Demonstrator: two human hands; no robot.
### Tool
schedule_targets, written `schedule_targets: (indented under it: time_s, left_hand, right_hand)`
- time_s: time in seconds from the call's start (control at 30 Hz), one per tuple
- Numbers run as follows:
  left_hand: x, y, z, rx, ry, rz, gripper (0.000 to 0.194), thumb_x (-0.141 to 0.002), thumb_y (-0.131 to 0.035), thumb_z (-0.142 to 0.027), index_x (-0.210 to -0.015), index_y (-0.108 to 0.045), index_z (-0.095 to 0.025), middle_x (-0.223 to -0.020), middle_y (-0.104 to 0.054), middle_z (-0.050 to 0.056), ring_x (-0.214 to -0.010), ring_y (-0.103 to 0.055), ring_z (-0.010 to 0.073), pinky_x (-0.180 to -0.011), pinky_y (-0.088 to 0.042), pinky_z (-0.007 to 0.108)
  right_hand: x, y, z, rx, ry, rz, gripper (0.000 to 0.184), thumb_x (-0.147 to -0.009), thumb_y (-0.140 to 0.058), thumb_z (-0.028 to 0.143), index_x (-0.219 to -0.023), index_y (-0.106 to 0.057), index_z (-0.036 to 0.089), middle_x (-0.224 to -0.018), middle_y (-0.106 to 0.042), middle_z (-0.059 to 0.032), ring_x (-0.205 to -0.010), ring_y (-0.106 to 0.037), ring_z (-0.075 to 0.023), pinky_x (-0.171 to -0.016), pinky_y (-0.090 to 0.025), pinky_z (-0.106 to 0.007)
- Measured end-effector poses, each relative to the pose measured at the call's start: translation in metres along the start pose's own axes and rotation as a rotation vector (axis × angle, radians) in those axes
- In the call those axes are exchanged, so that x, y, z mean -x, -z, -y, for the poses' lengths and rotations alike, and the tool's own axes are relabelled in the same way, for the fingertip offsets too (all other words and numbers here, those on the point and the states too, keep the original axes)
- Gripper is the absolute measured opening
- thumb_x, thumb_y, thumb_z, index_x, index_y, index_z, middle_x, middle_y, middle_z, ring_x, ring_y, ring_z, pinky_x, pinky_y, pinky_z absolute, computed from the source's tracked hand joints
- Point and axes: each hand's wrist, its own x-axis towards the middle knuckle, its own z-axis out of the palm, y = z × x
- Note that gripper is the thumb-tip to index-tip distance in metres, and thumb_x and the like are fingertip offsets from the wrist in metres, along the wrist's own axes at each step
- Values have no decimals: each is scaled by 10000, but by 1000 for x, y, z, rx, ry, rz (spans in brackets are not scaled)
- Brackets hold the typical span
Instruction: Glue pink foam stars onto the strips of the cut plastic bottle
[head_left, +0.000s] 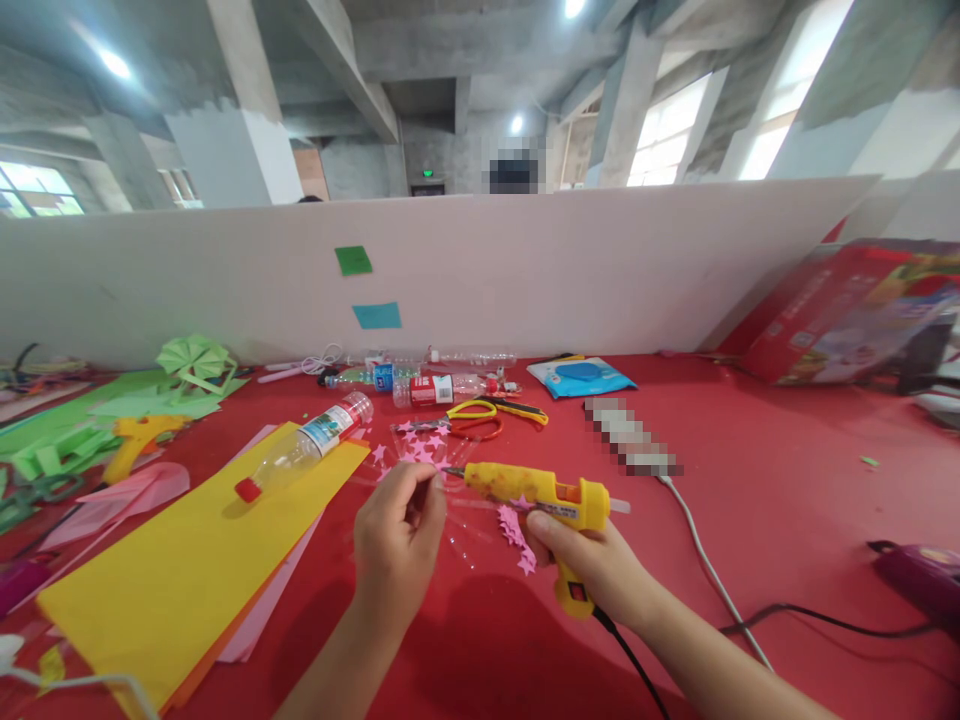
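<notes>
A yellow hot glue gun [517, 484] is in my right hand [592, 555], its fingers wrapped round the handle and a clear glue stick poking out of its back end. The dark nozzle points left and meets the fingertips of my left hand [401, 525], which are pinched together; what they hold is too small to make out. Just behind the nozzle, several pink paper stars [422, 446] lie on clear plastic strips spread over the red table [480, 660]. More pink stars [514, 535] are heaped beside the gun's handle.
Scissors [476, 415], a utility knife [521, 408], wet wipes [581, 378] and plastic bottles [442, 388] lie at the back. Left are yellow paper [202, 560] with a bottle [311, 440] on it, and green paper crafts [195, 365]. A black cord trails from the gun.
</notes>
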Motion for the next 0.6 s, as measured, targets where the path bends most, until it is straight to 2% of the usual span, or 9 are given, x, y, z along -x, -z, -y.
schedule_targets:
  time_s: [0.2,0.33,0.43,0.5,0.6]
  left_hand:
    - [1,-1,1,-57,-85,-22,76,-850,-505,-170,-804,-564,-185,-652,-560,-18,-559,-513,101,-555,-421,202]
    - [1,0,7,-202,-285,-68,93,-835,-514,-122,-865,-582,-178,-652,-566,2,-582,-524,122,-585,-421,228]
    - [2,1,7,-251,-412,-54,147,-820,-528,-96,-924,-593,-177,-651,-576,9,-592,-530,133,-594,-418,237]
    - [3,2,3,-179,-397,-3,128,-825,-517,-96,-893,-586,-180,-639,-561,-1,-579,-518,124,-587,-416,228]
    - [4,1,-6,11,-210,114,102,-857,-483,-142,-801,-552,-193,-615,-509,-32,-529,-465,97,-539,-397,200]
  right_hand:
    - [0,2,-4,24,26,10,439,-760,-547,571,-558,-435,198,-544,-377,34,-519,-359,-106,-485,-350,-235]
    - [2,1,-2,84,122,-10,370,-788,-553,524,-610,-510,201,-554,-417,27,-524,-387,-114,-487,-355,-236]
    - [-1,2,0,212,186,-56,275,-784,-579,461,-683,-552,206,-584,-453,22,-532,-421,-124,-490,-355,-243]
    - [-7,9,-2,332,214,-141,234,-786,-580,422,-711,-552,202,-629,-485,14,-546,-449,-129,-501,-355,-248]
    - [-20,32,-9,537,206,-299,187,-808,-539,385,-770,-529,202,-697,-517,-1,-566,-470,-138,-515,-348,-251]
